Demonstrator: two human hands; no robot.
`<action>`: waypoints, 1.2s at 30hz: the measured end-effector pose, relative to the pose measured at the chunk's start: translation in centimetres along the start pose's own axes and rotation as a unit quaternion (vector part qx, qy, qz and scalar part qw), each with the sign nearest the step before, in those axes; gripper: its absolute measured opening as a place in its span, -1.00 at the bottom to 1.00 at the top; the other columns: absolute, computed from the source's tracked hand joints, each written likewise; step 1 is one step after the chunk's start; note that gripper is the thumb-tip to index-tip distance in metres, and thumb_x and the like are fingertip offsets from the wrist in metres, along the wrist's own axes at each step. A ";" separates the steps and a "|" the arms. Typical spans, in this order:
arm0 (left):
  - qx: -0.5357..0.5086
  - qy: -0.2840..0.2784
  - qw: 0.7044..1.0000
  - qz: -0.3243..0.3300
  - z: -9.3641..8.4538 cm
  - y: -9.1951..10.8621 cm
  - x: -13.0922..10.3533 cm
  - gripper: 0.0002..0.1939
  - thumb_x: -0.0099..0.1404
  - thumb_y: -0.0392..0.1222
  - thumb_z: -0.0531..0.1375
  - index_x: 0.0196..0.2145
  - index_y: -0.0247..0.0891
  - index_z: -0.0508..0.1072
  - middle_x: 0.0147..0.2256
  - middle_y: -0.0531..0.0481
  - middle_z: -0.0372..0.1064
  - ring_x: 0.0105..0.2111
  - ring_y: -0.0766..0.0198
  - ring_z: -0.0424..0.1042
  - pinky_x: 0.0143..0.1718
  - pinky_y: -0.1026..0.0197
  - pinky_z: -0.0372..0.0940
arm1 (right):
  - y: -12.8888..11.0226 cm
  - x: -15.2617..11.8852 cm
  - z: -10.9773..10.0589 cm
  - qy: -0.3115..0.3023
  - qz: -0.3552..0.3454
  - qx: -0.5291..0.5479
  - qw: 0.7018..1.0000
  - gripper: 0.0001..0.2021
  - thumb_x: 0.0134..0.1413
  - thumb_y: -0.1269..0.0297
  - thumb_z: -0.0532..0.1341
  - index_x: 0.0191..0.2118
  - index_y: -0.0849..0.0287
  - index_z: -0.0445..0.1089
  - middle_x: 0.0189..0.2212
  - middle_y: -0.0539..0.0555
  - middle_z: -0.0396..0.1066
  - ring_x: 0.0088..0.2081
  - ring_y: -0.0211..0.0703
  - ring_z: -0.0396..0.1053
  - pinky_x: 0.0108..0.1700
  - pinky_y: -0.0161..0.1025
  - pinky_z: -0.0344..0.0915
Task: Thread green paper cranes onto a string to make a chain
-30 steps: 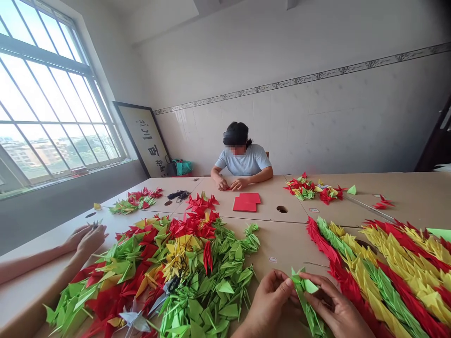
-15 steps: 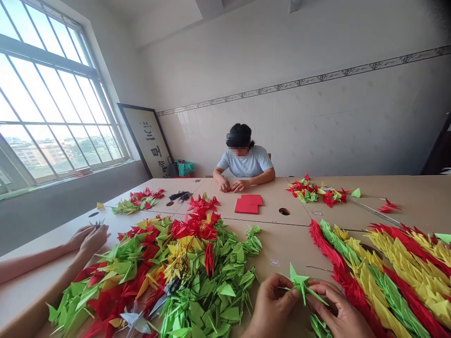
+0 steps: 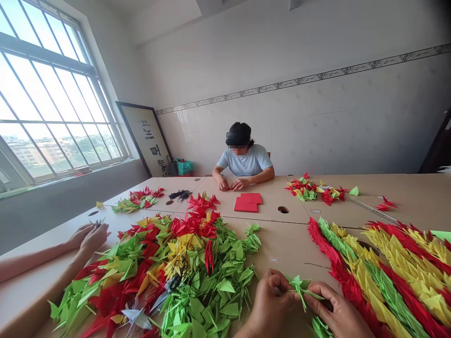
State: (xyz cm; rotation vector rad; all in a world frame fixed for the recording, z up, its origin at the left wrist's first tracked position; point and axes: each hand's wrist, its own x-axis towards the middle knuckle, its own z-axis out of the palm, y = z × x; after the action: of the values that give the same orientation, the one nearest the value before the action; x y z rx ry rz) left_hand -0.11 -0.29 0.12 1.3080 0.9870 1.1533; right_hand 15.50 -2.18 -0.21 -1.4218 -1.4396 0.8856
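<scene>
Between my two hands, low in the view, is a green folded paper crane (image 3: 299,284). The thumb and fingers of my left hand (image 3: 273,300) pinch its left side. My right hand (image 3: 334,305) has its fingers closed on the crane's right side. More green folded paper (image 3: 320,326) hangs or lies just under my right hand; how it joins the crane I cannot tell. A big heap of green, red and yellow paper cranes (image 3: 211,286) spreads to the left of my hands. Rows of strung red, yellow and green cranes (image 3: 373,277) lie to the right.
Across the table (image 3: 271,234) a person (image 3: 244,162) folds red paper behind stacked red sheets (image 3: 247,203). Another person's hands (image 3: 91,237) work at the left. Black cords (image 3: 180,195), smaller crane piles (image 3: 315,190) and a round table hole (image 3: 283,210) lie further back.
The green crane has tilted and sits a little lower between my fingers. My left hand has turned slightly, its fingers closer around the paper. The camera has shifted a little.
</scene>
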 end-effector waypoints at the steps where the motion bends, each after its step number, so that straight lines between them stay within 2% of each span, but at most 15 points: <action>1: -0.002 -0.001 1.000 0.002 0.0 0.0 0.0 -0.70 -0.06 -0.06 0.34 -0.62 -0.30 0.34 -0.45 0.03 0.19 -0.41 0.30 0.17 -0.38 0.29 0.07 | 0.2 0.0 0.0 -0.001 0.003 0.004 1.000 -0.75 -0.29 0.01 0.31 -0.57 0.08 0.42 -0.59 -0.04 0.42 -0.49 -0.14 0.38 -0.44 -0.39 0.34; 4: 0.002 -0.010 1.000 0.003 0.0 0.1 -0.1 -0.75 -0.04 -0.13 0.33 -0.60 -0.30 0.33 -0.43 0.03 0.18 -0.40 0.30 0.16 -0.37 0.29 0.06 | 0.4 0.1 -0.1 -0.021 0.011 0.014 1.000 -0.74 -0.26 -0.01 0.29 -0.55 0.09 0.43 -0.58 -0.04 0.44 -0.49 -0.14 0.39 -0.44 -0.39 0.34; 9: 0.006 -0.029 1.000 0.006 0.0 0.4 -0.1 -0.74 0.00 -0.13 0.29 -0.61 -0.29 0.29 -0.41 0.01 0.19 -0.37 0.28 0.18 -0.35 0.28 0.07 | 0.1 0.0 -0.3 -0.056 0.027 0.035 0.997 -0.76 -0.26 0.04 0.31 -0.54 0.11 0.40 -0.59 -0.06 0.41 -0.48 -0.14 0.37 -0.45 -0.38 0.32; 14: 0.038 -0.037 0.998 0.034 0.0 0.7 -0.2 -0.77 0.03 -0.17 0.24 -0.61 -0.27 0.24 -0.39 -0.02 0.20 -0.33 0.23 0.20 -0.29 0.25 0.09 | 0.5 0.0 -0.1 -0.030 0.013 -0.003 0.999 -0.79 -0.21 0.07 0.28 -0.48 0.10 0.42 -0.53 -0.04 0.46 -0.41 -0.11 0.42 -0.36 -0.37 0.34; 19: 0.063 -0.024 0.997 0.024 0.1 0.9 -0.2 -0.81 0.05 -0.22 0.21 -0.60 -0.27 0.25 -0.40 -0.01 0.20 -0.34 0.25 0.20 -0.30 0.27 0.09 | 0.3 0.0 0.0 0.007 -0.027 -0.037 0.999 -0.76 -0.15 0.01 0.21 -0.50 0.07 0.44 -0.52 -0.01 0.50 -0.42 -0.11 0.45 -0.36 -0.38 0.35; 25: 0.045 -0.029 0.998 0.016 -0.1 0.3 -0.2 -0.82 0.06 -0.18 0.23 -0.55 -0.28 0.31 -0.39 0.01 0.20 -0.36 0.28 0.18 -0.32 0.28 0.07 | 0.1 0.1 -0.2 -0.004 -0.010 -0.023 1.000 -0.78 -0.21 0.02 0.28 -0.50 0.06 0.45 -0.53 -0.05 0.50 -0.41 -0.12 0.44 -0.37 -0.41 0.35; 31: 0.019 -0.031 0.999 0.002 0.1 -0.2 0.0 -0.69 -0.03 -0.04 0.31 -0.62 -0.29 0.31 -0.40 -0.02 0.20 -0.38 0.27 0.18 -0.37 0.27 0.06 | -0.5 0.0 -0.2 -0.015 -0.011 -0.018 1.000 -0.76 -0.26 0.01 0.29 -0.57 0.07 0.44 -0.60 -0.05 0.46 -0.50 -0.13 0.41 -0.44 -0.40 0.35; 36: 0.036 -0.006 0.999 0.011 0.2 0.1 0.0 -0.73 -0.02 -0.17 0.30 -0.67 -0.28 0.28 -0.42 -0.01 0.22 -0.36 0.25 0.21 -0.33 0.26 0.08 | -0.5 0.0 0.1 0.010 -0.022 -0.028 0.999 -0.75 -0.22 0.00 0.25 -0.57 0.07 0.44 -0.54 0.01 0.49 -0.39 -0.07 0.46 -0.34 -0.37 0.37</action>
State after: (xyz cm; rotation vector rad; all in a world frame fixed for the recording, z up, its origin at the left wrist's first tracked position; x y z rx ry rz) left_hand 0.08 -0.35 0.25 1.3846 1.0167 1.1332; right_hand 15.25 -2.25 0.22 -1.4296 -1.4847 0.8063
